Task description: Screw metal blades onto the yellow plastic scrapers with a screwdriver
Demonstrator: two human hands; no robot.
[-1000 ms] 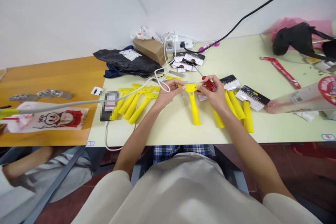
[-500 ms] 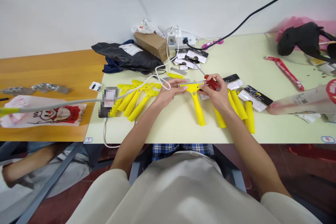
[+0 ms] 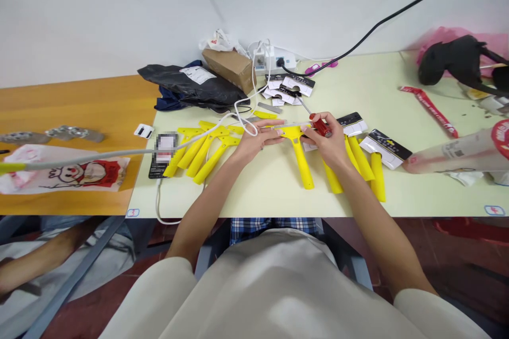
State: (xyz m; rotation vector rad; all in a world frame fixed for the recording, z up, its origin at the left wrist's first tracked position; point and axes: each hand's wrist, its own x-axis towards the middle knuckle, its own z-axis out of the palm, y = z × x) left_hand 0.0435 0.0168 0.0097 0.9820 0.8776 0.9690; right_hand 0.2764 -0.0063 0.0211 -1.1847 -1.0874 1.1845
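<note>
Plain white wall (image 3: 119,16) backs a pale table (image 3: 254,190), with an orange table (image 3: 123,111) adjoining on the left. Observed at the centre, near side: a yellow tool (image 3: 301,153) with a wide head on the far side and its handle pointing to the near edge.

Change noted: over the last second the handle's near end has swung a little to the right, so the tool now sits at a slight slant. Bearing on the work: the piece is being shifted between the fingers, while the driver remains off it.

Grip, left hand (image 3: 252,143): grasping the left end of the head, fingers along a thin metal strip (image 3: 292,125) at its far edge. Grip, right hand (image 3: 332,140): clasping the red handle of a screwdriver (image 3: 321,126), fingertips also against the head's right end. Its shaft points far and left, toward the loose cards (image 3: 300,85), clear of the yellow tool. Whether the head rests on the table or is lifted cannot be told.

Also recorded: yellow handles (image 3: 209,156) grouped to the left, further handles (image 3: 360,159) beside and partly behind the right forearm, and a co-worker's arm (image 3: 43,265) at the near left.
</note>
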